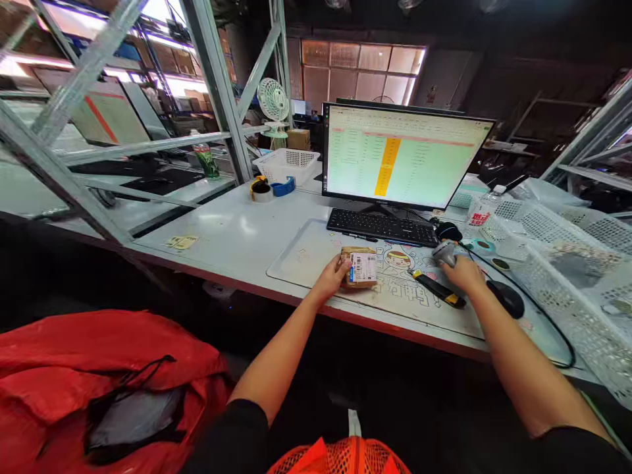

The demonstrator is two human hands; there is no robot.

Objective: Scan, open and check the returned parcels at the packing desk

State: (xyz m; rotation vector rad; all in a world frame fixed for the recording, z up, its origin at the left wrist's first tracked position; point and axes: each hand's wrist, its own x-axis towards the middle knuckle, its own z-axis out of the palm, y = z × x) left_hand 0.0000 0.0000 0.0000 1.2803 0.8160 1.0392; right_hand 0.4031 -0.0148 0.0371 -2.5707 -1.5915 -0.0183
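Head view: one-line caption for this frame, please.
Left hand holds a labelled parcel, right hand a barcode scanner, at a desk before a monitor.

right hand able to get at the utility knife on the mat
Probably yes. The utility knife lies on the mat just beside the right hand, and nothing stands between them. That hand is gripping the scanner, though, so it would likely have to let go first.

A bright window (pixel 363 72) and glowing monitor (pixel 407 157) light the dim room, glare marks the desk (pixel 241 227), and wide-angle distortion bends the edge shelving (pixel 86 69).
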